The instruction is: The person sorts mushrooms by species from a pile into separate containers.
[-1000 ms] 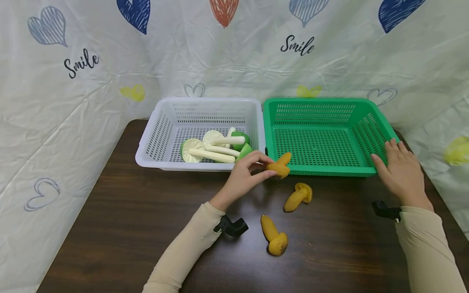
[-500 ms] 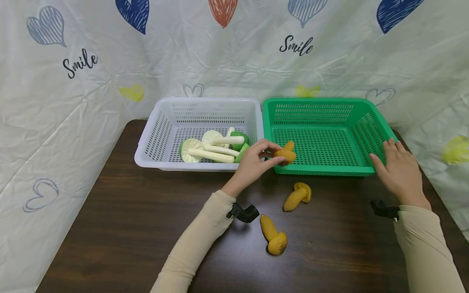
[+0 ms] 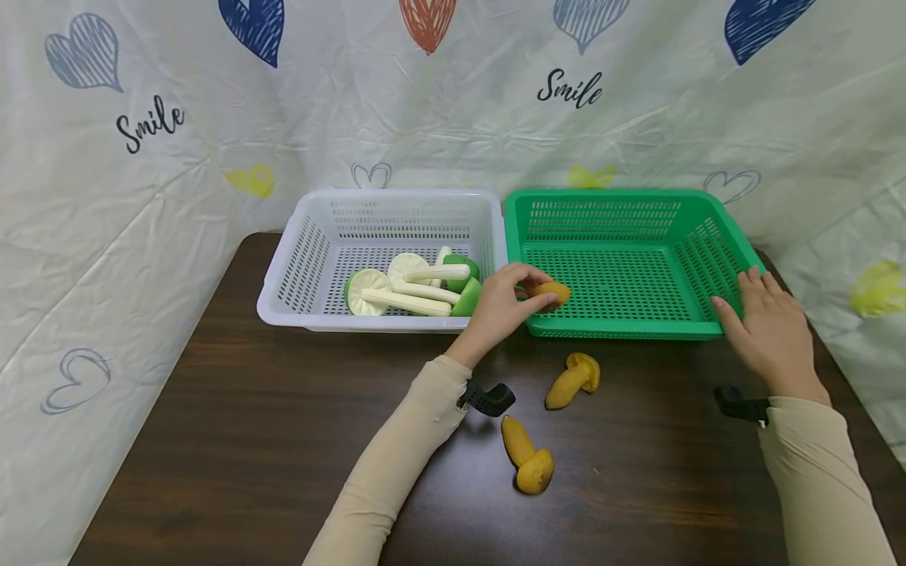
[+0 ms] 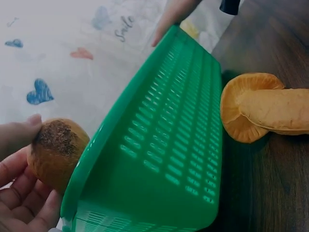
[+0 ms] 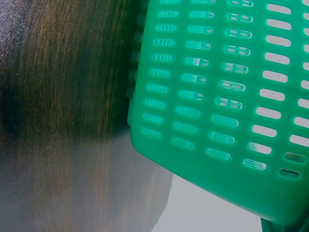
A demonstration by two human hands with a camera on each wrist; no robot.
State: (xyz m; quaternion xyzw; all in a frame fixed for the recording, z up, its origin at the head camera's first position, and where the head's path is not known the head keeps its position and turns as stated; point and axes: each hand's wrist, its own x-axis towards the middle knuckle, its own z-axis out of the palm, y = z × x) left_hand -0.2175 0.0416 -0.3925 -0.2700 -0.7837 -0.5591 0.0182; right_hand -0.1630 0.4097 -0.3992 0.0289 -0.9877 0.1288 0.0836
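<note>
My left hand point(image 3: 506, 305) pinches a yellow-brown toy mushroom point(image 3: 554, 295) at the near left corner of the green basket point(image 3: 630, 325). In the left wrist view the thumb and fingers hold the mushroom's rounded cap point(image 4: 59, 150), dark on one patch, beside the basket's rim; its stem is hidden there. My right hand point(image 3: 773, 334) rests on the green basket's right rim with fingers straight. Two more yellow-brown mushrooms lie on the table, one point(image 3: 573, 381) just in front of the green basket, the other point(image 3: 527, 456) nearer to me.
A white basket point(image 3: 382, 321) stands left of the green one, their sides close together. Several green-capped, white-stemmed toy mushrooms point(image 3: 418, 292) lie inside it. Both baskets sit at the back of the dark wooden table point(image 3: 233, 440), before a hanging cloth point(image 3: 453, 102) with hearts.
My left hand has carried the mushroom rightward and away from me, from the basket's front left corner to over its rim. The right hand has stayed on the rim.
</note>
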